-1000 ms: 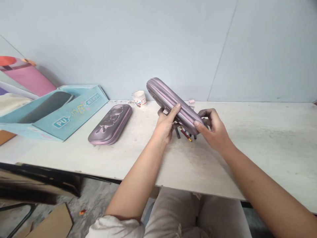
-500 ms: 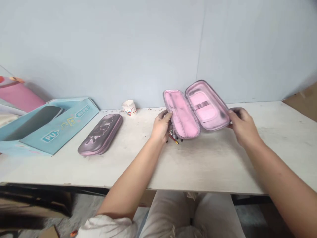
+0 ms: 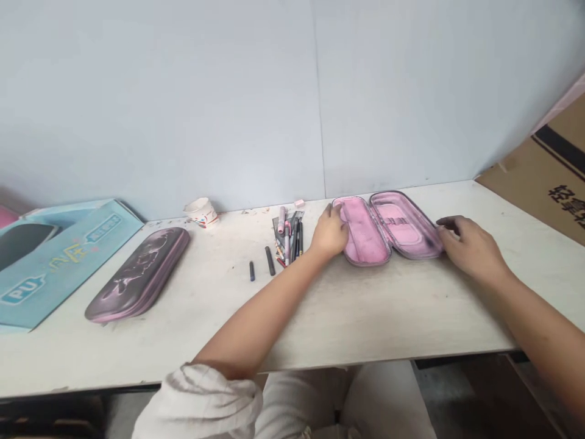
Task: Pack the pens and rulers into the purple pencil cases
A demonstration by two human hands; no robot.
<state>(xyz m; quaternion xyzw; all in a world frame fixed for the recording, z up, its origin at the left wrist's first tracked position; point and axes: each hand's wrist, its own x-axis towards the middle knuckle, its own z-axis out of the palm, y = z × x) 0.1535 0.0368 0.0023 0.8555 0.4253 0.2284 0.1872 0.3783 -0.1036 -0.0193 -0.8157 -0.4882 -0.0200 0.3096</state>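
An unfolded pencil case (image 3: 368, 241) with a pink lining lies on the table, inside facing up, elastic loops in its right half. On its left edge, my left hand (image 3: 329, 231) is closed, some fingertips over the lining. The opposite edge is pinched by my right hand (image 3: 473, 247), its thumb and fingers at the rim. Just left of the case, partly behind my left forearm, is a pile of pens and pencils (image 3: 287, 235). A dark pen (image 3: 270, 260) and a short dark blue stick (image 3: 251, 271) lie apart from the pile.
A closed dark pencil case (image 3: 139, 274) with pink trim sits to the left. Beyond it is a light blue box (image 3: 68, 262). A paper cup (image 3: 201, 212) and a pink eraser-like block (image 3: 299, 203) are near the wall. A cardboard box (image 3: 560, 164) stands at the right.
Both hands have lowered the unfolded pencil case from above the table onto it, further right of the pens. The pen pile, mostly hidden before, now shows. The view has turned right.
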